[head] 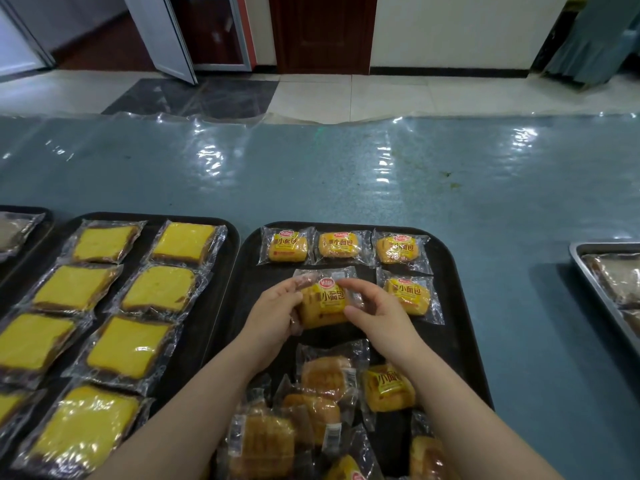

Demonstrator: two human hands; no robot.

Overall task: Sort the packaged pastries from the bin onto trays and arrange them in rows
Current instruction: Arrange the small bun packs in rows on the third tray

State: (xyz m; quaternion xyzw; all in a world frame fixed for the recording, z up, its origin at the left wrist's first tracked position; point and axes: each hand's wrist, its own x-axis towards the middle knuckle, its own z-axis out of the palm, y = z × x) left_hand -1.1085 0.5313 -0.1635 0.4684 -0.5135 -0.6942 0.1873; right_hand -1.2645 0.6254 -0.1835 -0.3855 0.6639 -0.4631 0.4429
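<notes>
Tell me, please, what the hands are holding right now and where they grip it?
Both hands hold one small bread packet: left hand at its left edge, right hand at its right edge.

A blue-green table point(346, 174) fills the middle of the view, covered by a clear plastic sheet point(214, 147) that wrinkles and shines along the table's far edge. Beyond the table lies a pale tiled floor point(398, 95) with one dark tile patch point(194, 97). Past the floor, a dark wooden door point(322, 32) stands in a cream wall point(457, 29). Left of that door, a grey metal door point(159, 32) hangs open.
</notes>
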